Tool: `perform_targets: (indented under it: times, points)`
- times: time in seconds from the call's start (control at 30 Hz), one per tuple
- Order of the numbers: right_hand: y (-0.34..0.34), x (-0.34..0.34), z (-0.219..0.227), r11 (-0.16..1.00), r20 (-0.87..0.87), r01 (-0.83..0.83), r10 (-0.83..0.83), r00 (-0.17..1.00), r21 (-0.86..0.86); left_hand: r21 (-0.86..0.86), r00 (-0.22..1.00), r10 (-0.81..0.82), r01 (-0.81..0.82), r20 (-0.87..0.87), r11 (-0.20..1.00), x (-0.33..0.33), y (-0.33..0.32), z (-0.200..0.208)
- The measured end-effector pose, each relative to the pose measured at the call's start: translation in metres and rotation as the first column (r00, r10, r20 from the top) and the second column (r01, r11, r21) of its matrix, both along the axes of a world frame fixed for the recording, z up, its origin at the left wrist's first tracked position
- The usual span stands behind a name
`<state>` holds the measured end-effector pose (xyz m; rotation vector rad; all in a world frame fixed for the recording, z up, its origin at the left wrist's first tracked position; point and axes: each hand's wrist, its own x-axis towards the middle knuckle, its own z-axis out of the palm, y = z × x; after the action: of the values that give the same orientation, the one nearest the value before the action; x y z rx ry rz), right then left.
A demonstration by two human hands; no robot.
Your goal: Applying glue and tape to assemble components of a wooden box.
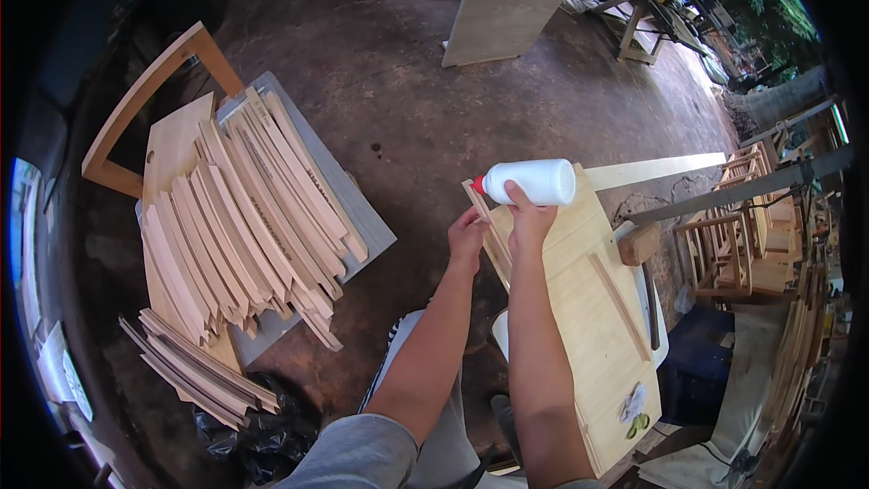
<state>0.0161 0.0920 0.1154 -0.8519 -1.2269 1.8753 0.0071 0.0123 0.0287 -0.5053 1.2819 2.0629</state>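
Observation:
My right hand (530, 223) is wrapped round a white glue bottle (536, 183) with a red cap (480, 185). The bottle lies sideways in the air, its cap pointing left over the far end of a narrow wooden strip (496, 246). My left hand (467, 237) pinches that strip near its far end, at the left edge of a pale wooden board (579, 276). Whether glue is coming out, I cannot tell. Another thin wooden strip (621, 306) lies on the board to the right of my right forearm.
On the left, several curved wooden slats (262, 208) are stacked on boards beside a wooden frame (145, 100). A wooden block (640, 244) and a crumpled cloth (634, 403) rest by the board's right side. A panel (507, 20) stands ahead; chair frames (724, 254) are at right.

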Motion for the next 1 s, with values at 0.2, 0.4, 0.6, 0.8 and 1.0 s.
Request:
perform_targets:
  times: [0.2,0.4,0.6,0.8,1.0]
  points:
    - [-0.002,0.001,-0.003,0.996,0.046,0.015,-0.02,0.999,0.092,-0.03,1.0,-0.011,0.011,0.013,0.999,0.0,-0.002,0.009]
    - [-0.006,0.011,-0.005,0.999,0.012,0.039,-0.039,0.999,-0.01,-0.017,0.999,-0.019,0.02,0.03,1.0,0.0,-0.005,0.01]
    - [-0.008,0.03,-0.011,0.972,-0.052,0.087,-0.1,0.994,-0.217,-0.014,0.998,-0.013,0.014,0.059,1.0,0.0,-0.002,0.006]
    - [-0.01,0.037,-0.012,0.958,-0.047,0.112,-0.129,0.991,-0.265,-0.034,1.0,-0.018,0.018,0.002,0.999,-0.002,0.0,-0.013]
    - [-0.008,0.042,-0.014,0.96,0.022,0.165,-0.164,0.986,-0.228,-0.047,0.998,-0.055,0.055,0.007,0.997,-0.002,0.0,-0.013]
